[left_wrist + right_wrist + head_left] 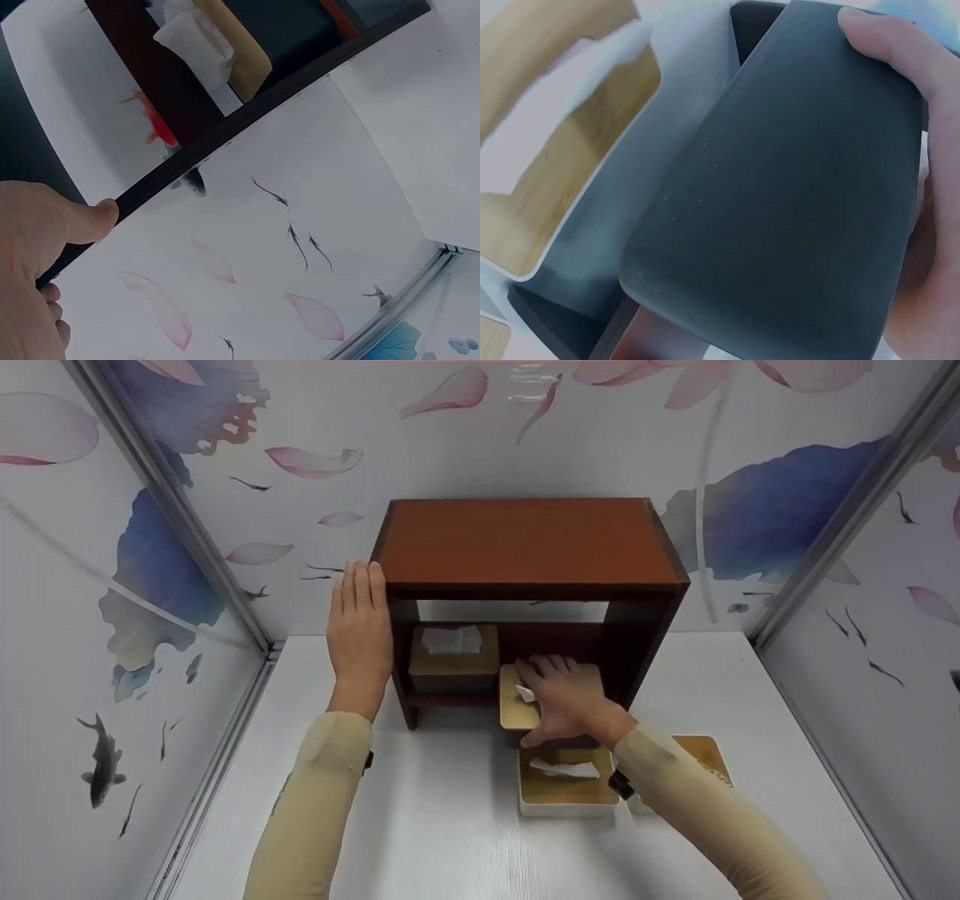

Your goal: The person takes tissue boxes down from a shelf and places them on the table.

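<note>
My left hand (360,622) grips the left side panel of a reddish-brown wooden shelf (525,540); in the left wrist view the thumb and fingers lie on either side of its dark edge (225,131). With my right hand (566,697) I hold a dark tissue box (780,187) with a wooden lid, at the right front of the lower shelf. The hand partly covers its lid and tissue. Left of it, a similar dark tissue box (454,660) sits inside the shelf, a white tissue showing on top.
In front of the shelf stands a white tissue box (570,802) with a wooden top. Another wooden-topped box (701,754) is beside it, partly hidden by my right sleeve. Patterned wall panels (480,450) enclose the white table (435,825) at the back and sides.
</note>
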`<state>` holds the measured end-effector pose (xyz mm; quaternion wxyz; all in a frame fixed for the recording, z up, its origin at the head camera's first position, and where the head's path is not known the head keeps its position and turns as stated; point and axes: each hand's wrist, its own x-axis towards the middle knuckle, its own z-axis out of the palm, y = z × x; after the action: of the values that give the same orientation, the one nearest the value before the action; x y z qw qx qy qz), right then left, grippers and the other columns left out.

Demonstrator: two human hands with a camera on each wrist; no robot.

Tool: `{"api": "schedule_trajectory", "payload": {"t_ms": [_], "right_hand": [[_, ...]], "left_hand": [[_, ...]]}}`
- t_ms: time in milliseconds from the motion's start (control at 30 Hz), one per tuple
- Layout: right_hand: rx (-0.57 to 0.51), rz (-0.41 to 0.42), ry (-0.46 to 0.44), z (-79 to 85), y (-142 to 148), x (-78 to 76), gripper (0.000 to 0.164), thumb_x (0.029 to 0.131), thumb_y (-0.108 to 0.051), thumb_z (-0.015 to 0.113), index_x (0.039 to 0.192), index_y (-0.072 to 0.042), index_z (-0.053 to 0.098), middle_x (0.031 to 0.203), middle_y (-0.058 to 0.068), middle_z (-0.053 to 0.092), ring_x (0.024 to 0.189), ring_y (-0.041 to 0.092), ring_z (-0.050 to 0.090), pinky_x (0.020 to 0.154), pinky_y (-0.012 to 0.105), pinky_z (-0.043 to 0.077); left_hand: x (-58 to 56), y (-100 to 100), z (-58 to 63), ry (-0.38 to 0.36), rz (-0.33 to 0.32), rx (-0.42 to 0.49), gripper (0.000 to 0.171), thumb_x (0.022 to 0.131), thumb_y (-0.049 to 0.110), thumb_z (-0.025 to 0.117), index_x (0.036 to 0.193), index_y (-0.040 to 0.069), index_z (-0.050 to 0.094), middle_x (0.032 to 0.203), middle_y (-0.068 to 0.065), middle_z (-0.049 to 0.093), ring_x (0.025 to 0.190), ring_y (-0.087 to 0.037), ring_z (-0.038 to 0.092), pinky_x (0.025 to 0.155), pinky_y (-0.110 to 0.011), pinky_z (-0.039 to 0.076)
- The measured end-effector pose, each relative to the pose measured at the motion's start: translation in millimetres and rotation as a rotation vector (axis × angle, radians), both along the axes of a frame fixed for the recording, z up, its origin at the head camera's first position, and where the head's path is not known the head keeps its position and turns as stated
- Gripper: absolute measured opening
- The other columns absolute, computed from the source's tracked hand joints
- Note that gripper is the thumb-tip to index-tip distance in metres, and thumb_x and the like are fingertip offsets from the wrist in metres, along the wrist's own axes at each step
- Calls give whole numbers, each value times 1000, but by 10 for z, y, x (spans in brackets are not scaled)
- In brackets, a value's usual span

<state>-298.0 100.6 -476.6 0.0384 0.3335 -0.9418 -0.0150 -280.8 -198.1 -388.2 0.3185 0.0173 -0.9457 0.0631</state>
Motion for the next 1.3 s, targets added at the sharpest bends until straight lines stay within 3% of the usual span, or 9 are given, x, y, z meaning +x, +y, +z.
{"api": "schedule_trajectory", "payload": {"t_ms": [167, 400, 800, 967, 1300], "right_hand": [[-5, 17, 49, -39, -73, 129, 129, 50, -81, 73, 151, -11, 34, 142, 17, 49, 131, 35, 47, 109, 51, 41], [-74, 47, 9, -125, -219, 291, 129, 51, -74, 78, 150, -4, 34, 142, 22, 47, 132, 39, 44, 110, 57, 37], [-97, 77, 23, -278, -570, 517, 126, 54, -75, 76, 150, -6, 33, 143, 18, 47, 132, 36, 45, 110, 55, 37], [-67, 94, 67, -358, -752, 577, 126, 54, -77, 75, 149, -7, 33, 142, 17, 47, 131, 35, 45, 110, 53, 38], [-30, 86, -5, -603, -1081, 627, 126, 57, -78, 73, 151, -7, 29, 146, 17, 43, 135, 34, 42, 113, 54, 35]], "left_hand": [[-2, -2, -3, 4, 3, -3, 69, 91, -2, 62, 149, -1, 24, 154, -20, 32, 146, -31, 30, 124, -39, 22], [-10, -7, -8, -4, 3, -7, 72, 91, 0, 63, 150, -1, 22, 155, -20, 31, 147, -31, 29, 124, -39, 23], [-17, -27, -16, -6, 3, -5, 68, 93, -1, 60, 150, -1, 22, 155, -20, 31, 147, -31, 28, 125, -40, 21], [-16, -22, -18, 30, -7, -1, 65, 93, -2, 59, 149, -1, 25, 154, -20, 33, 146, -31, 30, 124, -39, 23], [4, 3, -12, 6, 2, 0, 64, 95, -2, 56, 149, -1, 23, 155, -21, 32, 146, -32, 30, 124, -40, 23]]}}
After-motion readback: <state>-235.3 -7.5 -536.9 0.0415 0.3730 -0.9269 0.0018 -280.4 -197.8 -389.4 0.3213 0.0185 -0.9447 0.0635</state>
